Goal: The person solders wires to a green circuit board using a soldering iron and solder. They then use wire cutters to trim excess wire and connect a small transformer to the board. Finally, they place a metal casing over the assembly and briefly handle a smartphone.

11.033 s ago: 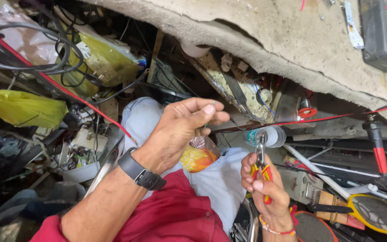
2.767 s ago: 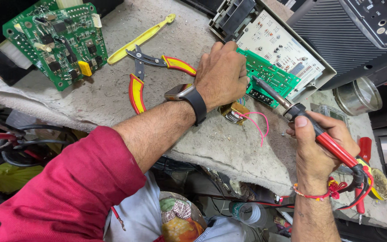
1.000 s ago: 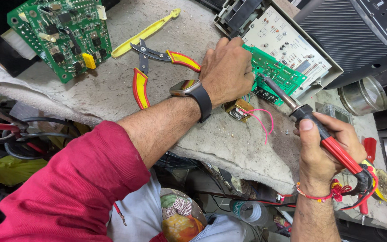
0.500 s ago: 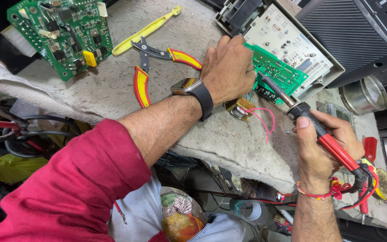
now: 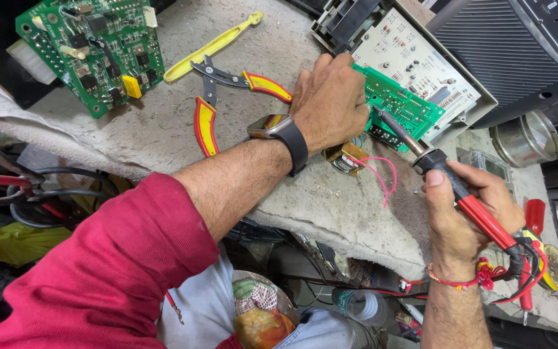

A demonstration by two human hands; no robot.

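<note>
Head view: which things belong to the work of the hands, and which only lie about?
In use:
- left hand, pressing on the small green circuit board
- right hand, gripping the red-handled soldering iron, tip at that board

Lying about:
- red-and-yellow pliers
- yellow tweezers
- large green circuit board
- metal tin

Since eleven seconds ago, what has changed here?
Both hands came up from the lap to the bench. The right hand swapped small cutters for a soldering iron, tip at the green circuit board, which the left hand presses. Over the last three seconds, nothing visibly moved; the pliers lie untouched.
</note>
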